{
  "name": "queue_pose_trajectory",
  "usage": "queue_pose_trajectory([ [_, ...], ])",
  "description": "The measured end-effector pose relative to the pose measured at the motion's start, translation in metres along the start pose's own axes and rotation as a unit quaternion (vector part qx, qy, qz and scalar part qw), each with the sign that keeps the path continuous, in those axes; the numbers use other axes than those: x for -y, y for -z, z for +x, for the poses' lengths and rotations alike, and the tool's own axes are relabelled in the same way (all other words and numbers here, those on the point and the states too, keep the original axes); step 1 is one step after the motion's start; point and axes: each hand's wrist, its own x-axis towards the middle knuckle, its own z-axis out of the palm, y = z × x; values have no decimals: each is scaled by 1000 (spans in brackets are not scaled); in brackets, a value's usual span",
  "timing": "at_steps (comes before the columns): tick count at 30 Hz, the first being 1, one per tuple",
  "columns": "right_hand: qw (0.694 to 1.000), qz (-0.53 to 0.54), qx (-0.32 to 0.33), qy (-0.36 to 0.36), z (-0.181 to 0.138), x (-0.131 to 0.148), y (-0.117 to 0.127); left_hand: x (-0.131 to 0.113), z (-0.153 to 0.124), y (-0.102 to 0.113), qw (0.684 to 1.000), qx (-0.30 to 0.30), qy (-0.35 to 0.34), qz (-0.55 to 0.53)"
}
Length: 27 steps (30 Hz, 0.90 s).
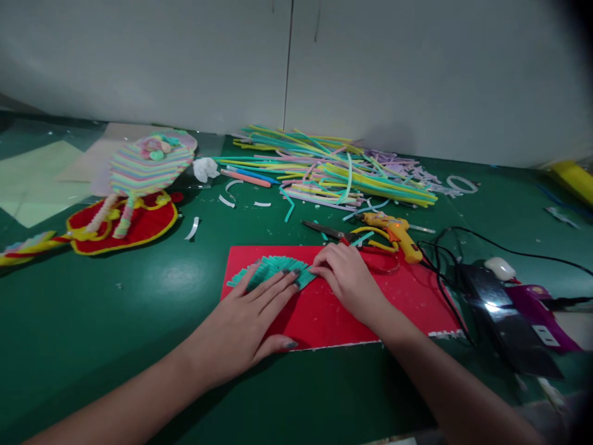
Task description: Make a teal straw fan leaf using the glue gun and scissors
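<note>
Scissors (336, 234) and glue gun (403, 237) just beyond right grip (347, 275), narrow on teal fan (272, 266); left grip (243, 318) wide.

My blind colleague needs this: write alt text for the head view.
Left hand rests on a teal fringed piece on a red sheet; right hand touches the piece's edge. Beyond lie scissors, a glue gun and colorful stems.

The counter (139, 346) is dark green, and the flat sheet (333, 315) on it is bright red. The fringed piece (271, 269) is blue-green. The fuzzy sticks (370, 185) come in lots of colours — yellow, blue-green, pink and pale purple. The round craft (152, 165) has soft stripes of pink, yellow, green and purple. The glue gun (399, 233) is yellow with orange, and the wall (185, 62) is plain grey.
</note>
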Motion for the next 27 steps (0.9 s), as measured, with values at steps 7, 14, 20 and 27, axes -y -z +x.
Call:
queue_pose_trajectory([
  [7,999,-1,-8,-35,1,-7,4,-1,0,1,1000,13,10,-18],
  [14,998,20,-19,-53,0,-10,9,-1,-1,0,998,8,42,-48],
  [20,996,30,-49,-64,-1,-13,12,1,-2,2,994,-27,52,-96],
  [27,976,97,-141,-132,-3,-25,18,3,-2,9,979,-163,82,-86],
])
